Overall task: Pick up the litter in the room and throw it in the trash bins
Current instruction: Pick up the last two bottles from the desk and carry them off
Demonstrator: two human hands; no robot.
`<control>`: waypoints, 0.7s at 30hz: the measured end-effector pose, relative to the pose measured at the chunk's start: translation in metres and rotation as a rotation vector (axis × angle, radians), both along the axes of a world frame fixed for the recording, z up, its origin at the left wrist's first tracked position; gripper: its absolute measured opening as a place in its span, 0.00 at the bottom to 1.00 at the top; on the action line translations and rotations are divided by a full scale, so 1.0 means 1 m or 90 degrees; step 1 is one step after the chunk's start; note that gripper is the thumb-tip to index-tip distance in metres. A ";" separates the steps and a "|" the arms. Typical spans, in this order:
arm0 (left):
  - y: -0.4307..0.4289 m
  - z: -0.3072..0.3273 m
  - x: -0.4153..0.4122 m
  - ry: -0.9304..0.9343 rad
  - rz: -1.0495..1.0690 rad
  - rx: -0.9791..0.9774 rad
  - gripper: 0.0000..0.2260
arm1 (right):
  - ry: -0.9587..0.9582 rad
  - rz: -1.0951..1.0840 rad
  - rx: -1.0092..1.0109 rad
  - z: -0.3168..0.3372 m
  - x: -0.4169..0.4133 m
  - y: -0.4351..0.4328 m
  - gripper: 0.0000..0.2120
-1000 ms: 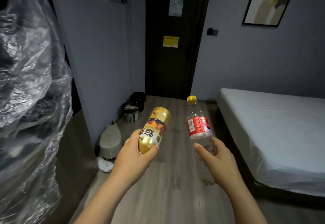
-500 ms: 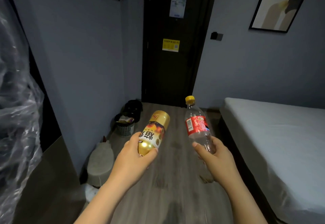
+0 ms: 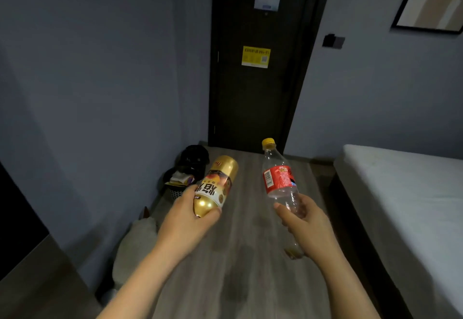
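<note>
My left hand (image 3: 184,221) grips a gold bottle (image 3: 216,185) with a printed label, tilted up and to the right. My right hand (image 3: 304,223) holds a clear plastic bottle (image 3: 279,178) with a red label and yellow cap by its lower half, nearly upright. Ahead on the floor by the left wall stands a small mesh trash bin (image 3: 175,188) with paper litter in it, partly hidden behind the gold bottle. A second black bin (image 3: 194,157) sits just beyond it, near the door.
A dark door (image 3: 255,80) closes the corridor ahead. The bed (image 3: 406,206) fills the right side. A pale rounded object (image 3: 135,248) sits on the wooden floor by the left wall, under my left forearm. A small yellowish scrap (image 3: 292,253) lies on the floor.
I have walked forward toward the door and bins. The crinkled plastic sheet on the left has dropped out of view. Both hands still hold their bottles the same way.
</note>
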State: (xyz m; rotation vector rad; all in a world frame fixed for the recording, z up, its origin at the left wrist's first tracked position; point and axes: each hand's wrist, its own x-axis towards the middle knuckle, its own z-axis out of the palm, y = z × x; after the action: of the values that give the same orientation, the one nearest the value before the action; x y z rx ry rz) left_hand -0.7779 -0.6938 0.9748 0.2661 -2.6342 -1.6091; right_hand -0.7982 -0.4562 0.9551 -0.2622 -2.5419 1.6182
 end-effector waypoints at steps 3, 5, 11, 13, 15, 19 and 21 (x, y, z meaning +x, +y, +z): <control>0.009 0.004 -0.058 -0.008 0.000 -0.011 0.31 | 0.002 0.005 0.005 0.000 -0.062 0.011 0.32; 0.017 0.005 -0.094 -0.005 0.010 -0.012 0.30 | 0.007 0.008 0.001 0.003 -0.100 0.017 0.32; 0.028 -0.006 -0.190 -0.004 0.022 0.014 0.18 | -0.017 0.042 -0.010 0.000 -0.198 0.032 0.27; 0.029 -0.010 -0.221 0.002 0.029 0.025 0.16 | -0.027 0.037 0.003 -0.004 -0.229 0.033 0.25; 0.028 -0.015 -0.253 0.002 0.035 0.035 0.17 | -0.033 0.035 0.016 -0.010 -0.261 0.033 0.22; 0.022 -0.025 -0.324 -0.016 0.029 0.039 0.17 | -0.041 0.049 0.042 -0.025 -0.331 0.029 0.18; 0.014 -0.030 -0.362 -0.030 0.031 0.040 0.21 | -0.045 0.048 0.060 -0.029 -0.370 0.023 0.22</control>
State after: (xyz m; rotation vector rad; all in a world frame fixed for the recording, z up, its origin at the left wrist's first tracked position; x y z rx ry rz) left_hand -1.1403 -0.6800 0.9448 0.3715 -2.5924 -1.6937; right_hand -1.1684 -0.4328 0.9257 -0.2208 -2.7039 1.5344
